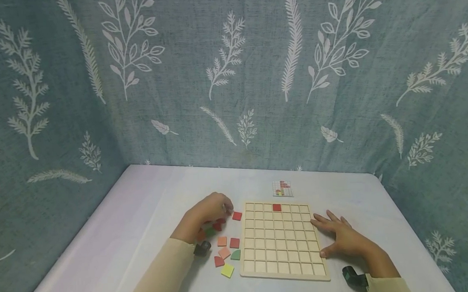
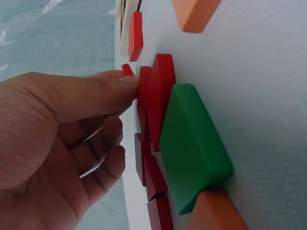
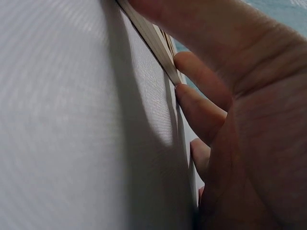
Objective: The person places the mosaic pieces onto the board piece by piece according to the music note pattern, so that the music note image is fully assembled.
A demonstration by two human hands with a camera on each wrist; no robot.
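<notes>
My left hand [image 1: 213, 206] reaches over a cluster of loose tiles left of the wooden grid board [image 1: 285, 278]. Between its thumb and forefinger it pinches a small red tile [image 2: 127, 70], mostly hidden by the fingers. Right beside the thumb lie more red tiles [image 2: 162, 96] and a green tile [image 2: 192, 148]. A single red square [image 1: 277, 207] sits in a cell of the board's top row. My right hand [image 1: 342, 238], fingers spread, rests along the board's right edge, with fingertips and thumb at the rim.
A small pattern card [image 1: 282, 189] lies behind the board. Left of the board are a separate red square [image 1: 237, 216], orange tiles [image 1: 222, 241], a green quarter-round [image 1: 235, 255] and a yellow square [image 1: 227, 270]. Leaf-patterned cloth [image 1: 233, 133] surrounds the white table [image 1: 149, 203].
</notes>
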